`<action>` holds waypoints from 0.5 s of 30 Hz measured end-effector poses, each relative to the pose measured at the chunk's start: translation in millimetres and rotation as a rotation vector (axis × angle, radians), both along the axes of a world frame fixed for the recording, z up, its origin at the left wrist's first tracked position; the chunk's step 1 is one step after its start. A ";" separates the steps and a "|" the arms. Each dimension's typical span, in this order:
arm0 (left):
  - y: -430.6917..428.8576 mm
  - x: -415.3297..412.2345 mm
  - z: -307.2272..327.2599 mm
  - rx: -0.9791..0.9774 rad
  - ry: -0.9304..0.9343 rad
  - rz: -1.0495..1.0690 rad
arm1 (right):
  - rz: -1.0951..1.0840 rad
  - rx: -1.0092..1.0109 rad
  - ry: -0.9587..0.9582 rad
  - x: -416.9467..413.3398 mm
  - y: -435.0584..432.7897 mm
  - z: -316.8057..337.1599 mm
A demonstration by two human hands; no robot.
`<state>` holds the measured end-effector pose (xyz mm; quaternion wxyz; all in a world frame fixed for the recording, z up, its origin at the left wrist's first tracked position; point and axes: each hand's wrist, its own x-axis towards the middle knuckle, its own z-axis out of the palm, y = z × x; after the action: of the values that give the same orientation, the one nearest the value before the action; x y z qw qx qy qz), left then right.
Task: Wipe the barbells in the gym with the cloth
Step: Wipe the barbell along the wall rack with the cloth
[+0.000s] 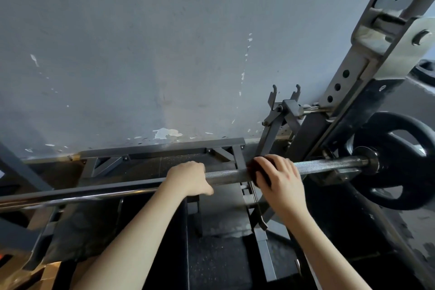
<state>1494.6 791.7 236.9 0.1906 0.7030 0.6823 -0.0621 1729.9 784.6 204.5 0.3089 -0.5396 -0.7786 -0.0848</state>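
A chipped grey wall [141, 54] backs the rack [367, 66]. The barbell [228, 174] runs left to right, with a plate [400, 162] at its right end. The left hand [188, 179] grips the barbell. Just to its right, the right hand [280, 181] clasps a dark cloth [256, 166] round it.

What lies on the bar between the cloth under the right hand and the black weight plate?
Nothing sits on the knurled steel barbell between the dark cloth under the right hand and the round black weight plate; a grey rack bracket seems to support it from below there.
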 end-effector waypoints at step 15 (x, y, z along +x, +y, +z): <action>-19.3 9.6 -31.4 0.663 0.179 -0.018 | -0.094 -0.025 0.081 -10.2 2.5 -6.3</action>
<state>1504.2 772.4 205.5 -0.1092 0.7244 0.6732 0.0999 1719.7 787.1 198.2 0.3290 -0.5825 -0.7402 -0.0679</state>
